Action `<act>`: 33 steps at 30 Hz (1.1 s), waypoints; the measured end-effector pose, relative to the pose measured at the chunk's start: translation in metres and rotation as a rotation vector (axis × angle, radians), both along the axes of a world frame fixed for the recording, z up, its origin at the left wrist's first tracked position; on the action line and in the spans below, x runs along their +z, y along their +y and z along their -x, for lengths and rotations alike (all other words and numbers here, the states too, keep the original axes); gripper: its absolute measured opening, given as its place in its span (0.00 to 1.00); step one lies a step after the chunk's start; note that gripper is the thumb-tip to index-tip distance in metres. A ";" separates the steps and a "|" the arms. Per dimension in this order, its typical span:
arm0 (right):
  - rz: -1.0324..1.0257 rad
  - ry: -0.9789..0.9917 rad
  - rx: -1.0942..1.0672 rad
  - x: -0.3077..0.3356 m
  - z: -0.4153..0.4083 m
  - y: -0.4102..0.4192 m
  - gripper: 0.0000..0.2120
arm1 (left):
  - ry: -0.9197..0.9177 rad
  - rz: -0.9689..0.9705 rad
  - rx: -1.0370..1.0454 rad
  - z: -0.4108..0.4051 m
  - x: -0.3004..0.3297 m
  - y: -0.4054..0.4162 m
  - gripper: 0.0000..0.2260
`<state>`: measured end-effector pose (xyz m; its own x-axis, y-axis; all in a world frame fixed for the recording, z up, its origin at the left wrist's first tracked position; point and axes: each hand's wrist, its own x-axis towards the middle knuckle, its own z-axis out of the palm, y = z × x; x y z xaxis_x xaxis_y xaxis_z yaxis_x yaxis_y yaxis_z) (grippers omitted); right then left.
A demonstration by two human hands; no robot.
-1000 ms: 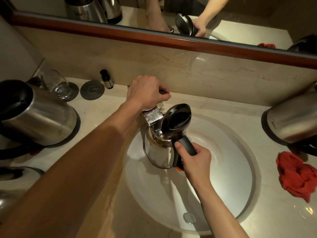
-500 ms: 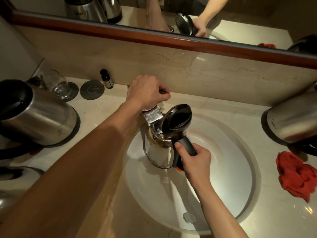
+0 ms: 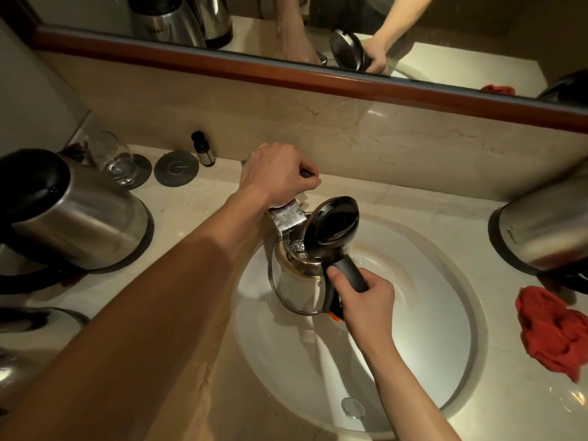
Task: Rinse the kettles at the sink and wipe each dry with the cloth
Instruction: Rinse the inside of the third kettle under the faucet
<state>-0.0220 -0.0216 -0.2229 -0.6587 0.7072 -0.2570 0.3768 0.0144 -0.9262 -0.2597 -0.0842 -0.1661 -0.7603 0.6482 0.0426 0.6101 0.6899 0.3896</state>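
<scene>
Centrally, right hand [image 3: 366, 305] grips steel kettle [image 3: 294, 286] over white basin [image 3: 429, 345]; left hand [image 3: 275, 173] grips faucet handle [image 3: 306, 173]; beige marble countertop [image 3: 429, 198], mirror [image 3: 461, 36] above.

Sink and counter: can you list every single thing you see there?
kettle in sink: 1, steel, black lid open, under the tap
other kettles: 3, steel; two at left, one at right
cloth: 1, red, counter right
glass: 1, clear, on a coaster
spare coaster: 1, grey
small bottle: 1, dark, by the wall
sink: 1, white
left hand: grips the tap handle
right hand: grips the kettle handle
</scene>
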 end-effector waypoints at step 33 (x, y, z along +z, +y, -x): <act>0.028 0.027 0.025 0.006 0.000 -0.002 0.21 | -0.009 -0.012 -0.022 0.000 0.001 -0.001 0.09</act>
<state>-0.0217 -0.0232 -0.2170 -0.6827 0.6835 -0.2585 0.3519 -0.0025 -0.9361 -0.2594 -0.0853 -0.1651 -0.7462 0.6643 0.0437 0.6215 0.6718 0.4030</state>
